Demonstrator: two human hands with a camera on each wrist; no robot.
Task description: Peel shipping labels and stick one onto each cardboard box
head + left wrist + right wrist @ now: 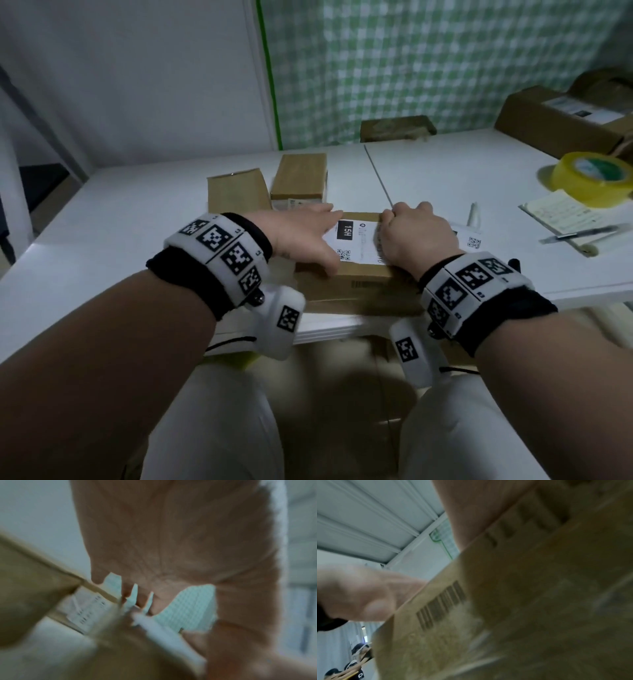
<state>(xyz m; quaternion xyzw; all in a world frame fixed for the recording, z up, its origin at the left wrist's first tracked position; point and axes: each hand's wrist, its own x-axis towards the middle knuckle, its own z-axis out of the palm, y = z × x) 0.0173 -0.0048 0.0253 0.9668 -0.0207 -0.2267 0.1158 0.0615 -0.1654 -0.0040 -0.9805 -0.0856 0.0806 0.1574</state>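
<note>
Your two hands rest on top of a cardboard box [359, 274] at the near edge of a white table [137, 219], at 6 o'clock in the head view. A white shipping label [356, 243] lies on the box lid between your hands. Your left hand [301, 236] lies flat with fingers straight, pressing the label's 9 o'clock side. Your right hand [416, 236] is curled into a loose fist, knuckles on the label's 3 o'clock side (whether it pinches anything is hidden, so I cannot tell). Judging from this, you are smoothing the label down. Keep the left hand anchoring, then sweep the right hand outward from the centre so that no bubbles or lifted corners remain. Two more boxes [267, 192] wait just beyond at 12 o'clock, seemingly unlabelled on top. A roll of yellow tape [592, 180] sits well apart at 2 o'clock.
</note>
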